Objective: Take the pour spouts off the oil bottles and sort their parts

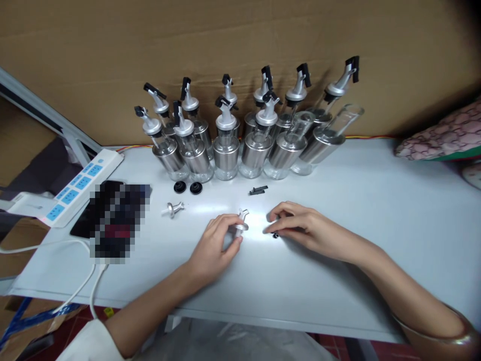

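Observation:
My left hand (217, 245) pinches a silver pourer spout (242, 227) between thumb and fingers, upright just over the table. To its right, my right hand (300, 225) has bent fingers closed about a small black part (275, 235); the fingers partly hide it. Beyond the hands lie black lever pieces (258, 190). A second silver pourer spout (173, 208) rests on its side at the left, below two black rubber stoppers (188, 187).
Several glass bottles with steel sleeves (226, 153) stand in rows along the cardboard wall (240, 40), most with pourers. Two front-right bottles, one a bottle (319, 143), have bare necks. A power strip (80, 185), phone (107, 193) and white cable (92, 286) occupy the left.

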A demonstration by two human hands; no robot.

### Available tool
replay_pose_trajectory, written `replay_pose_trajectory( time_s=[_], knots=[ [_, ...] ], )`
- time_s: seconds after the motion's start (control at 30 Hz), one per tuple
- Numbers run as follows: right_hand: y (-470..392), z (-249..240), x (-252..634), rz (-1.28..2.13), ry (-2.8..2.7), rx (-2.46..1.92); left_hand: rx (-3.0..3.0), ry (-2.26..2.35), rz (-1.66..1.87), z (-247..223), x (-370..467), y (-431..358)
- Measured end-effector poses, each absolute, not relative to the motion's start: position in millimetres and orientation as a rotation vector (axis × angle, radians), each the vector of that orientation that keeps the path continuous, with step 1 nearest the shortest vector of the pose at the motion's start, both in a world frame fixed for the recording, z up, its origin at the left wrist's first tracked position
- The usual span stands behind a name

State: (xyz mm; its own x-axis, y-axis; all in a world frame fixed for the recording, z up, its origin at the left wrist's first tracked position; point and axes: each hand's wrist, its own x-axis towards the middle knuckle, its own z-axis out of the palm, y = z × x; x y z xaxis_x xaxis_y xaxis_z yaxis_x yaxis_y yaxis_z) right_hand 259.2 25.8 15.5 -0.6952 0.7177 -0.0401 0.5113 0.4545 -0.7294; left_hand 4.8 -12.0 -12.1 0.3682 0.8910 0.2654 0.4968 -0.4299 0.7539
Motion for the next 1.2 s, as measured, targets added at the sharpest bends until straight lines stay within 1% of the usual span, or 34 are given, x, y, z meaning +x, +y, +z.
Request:
replay_pose_trajectory(
  time_s=[0.37, 0.63, 0.77, 0.87, 1.07, 1.2],
  knots=[
    [28.9, 7.0, 256.5, 1.007, -2.357, -1.098, 1.836, 1.274, 0.864, -9.4, -3.4, -7.0],
    [24.9, 18.9, 236.2, 0.936, -2.188, -1.221, 1.747, 1.232, 0.994, -10.4, -3.6, -7.4],
    [23.9, 29.8, 210.5, 0.806, -2.083, -1.116, 1.687, 1.173, 1.054, -14.4, -4.8, -7.4],
    [22.6, 32.3, 190.4, 0.774, -2.014, -1.038, 1.624, 1.134, 1.058, -17.5, -5.1, -8.0],
    [10.9, 22.1, 178.4, 0.772, -1.696, -1.139, 1.526, 1.070, 0.999, -18.6, -3.7, -11.1],
    [6.8, 16.7, 184.9, 0.733, -1.598, -1.145, 1.467, 1.050, 0.996, -16.4, -0.9, -10.9]
  ],
)
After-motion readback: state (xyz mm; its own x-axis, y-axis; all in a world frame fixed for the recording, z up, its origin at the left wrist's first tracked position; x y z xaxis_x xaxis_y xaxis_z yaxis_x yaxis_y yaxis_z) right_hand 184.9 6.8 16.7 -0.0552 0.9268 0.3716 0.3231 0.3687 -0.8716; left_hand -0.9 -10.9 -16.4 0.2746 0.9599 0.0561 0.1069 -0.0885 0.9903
